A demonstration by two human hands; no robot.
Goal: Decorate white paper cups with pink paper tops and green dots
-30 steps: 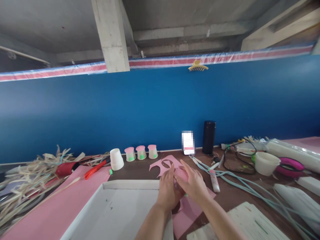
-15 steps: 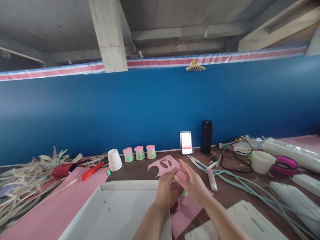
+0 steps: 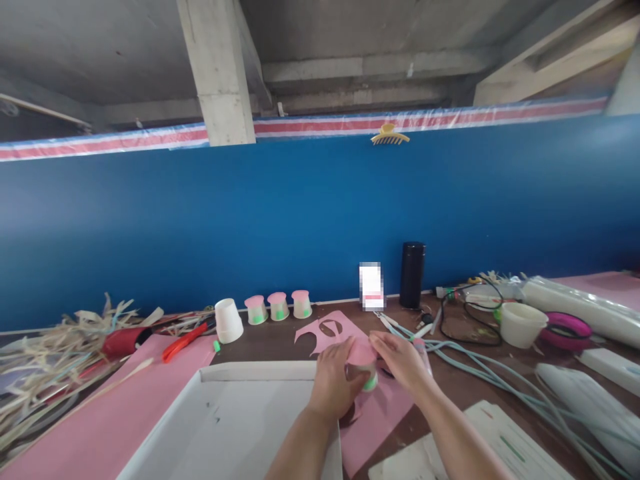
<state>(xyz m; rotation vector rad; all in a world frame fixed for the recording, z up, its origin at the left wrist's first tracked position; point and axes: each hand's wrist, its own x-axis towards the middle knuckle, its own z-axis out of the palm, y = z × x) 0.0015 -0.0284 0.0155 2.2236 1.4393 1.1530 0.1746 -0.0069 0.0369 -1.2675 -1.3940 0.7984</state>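
Observation:
A small white cup (image 3: 369, 377) with a green patch low on its side stands between my hands, over pink paper (image 3: 375, 420) on the table. A round pink paper disc (image 3: 362, 352) covers its top. My left hand (image 3: 333, 380) is wrapped round the cup's left side, thumb across the front. At the disc's right edge, the fingertips of my right hand (image 3: 400, 360) are pinched together on the rim of the paper. Behind my hands lies a pink sheet (image 3: 345, 323) with round holes cut out. A tube (image 3: 424, 353) is partly hidden by my right hand.
Three similar pink-topped cups (image 3: 279, 307) line the back, beside an upturned white cup stack (image 3: 229, 321). A white tray (image 3: 250, 427) lies front left. Red-handled scissors (image 3: 184, 343), a phone (image 3: 371, 287), a black bottle (image 3: 413, 275) and pale blue cords (image 3: 465, 360) lie around.
My right hand has moved off the top of the disc to its right edge, uncovering more of the cup. My left hand keeps its place on the cup.

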